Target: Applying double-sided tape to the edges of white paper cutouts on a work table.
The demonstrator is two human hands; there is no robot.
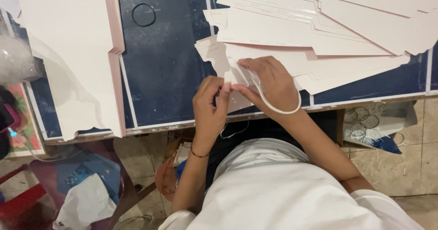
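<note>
Dark blue counter [159, 66] carried two lots of white card: a large stack [68, 52] at the left and fanned sheets [319, 25] at the upper right. At the near edge both hands met over a small white card tab [228, 77], part of the lowest sheet. Left hand [210, 104] was raised, wrist bent, its grip pinched on the tab's lower end. Right hand [269, 84] lay just beyond, palm down, its grip closed on the same tab, with a thin white loop [278, 104] hanging round it toward the wrist. Tab's long axis ran roughly toward the worker. Both hands were equally near.
</note>
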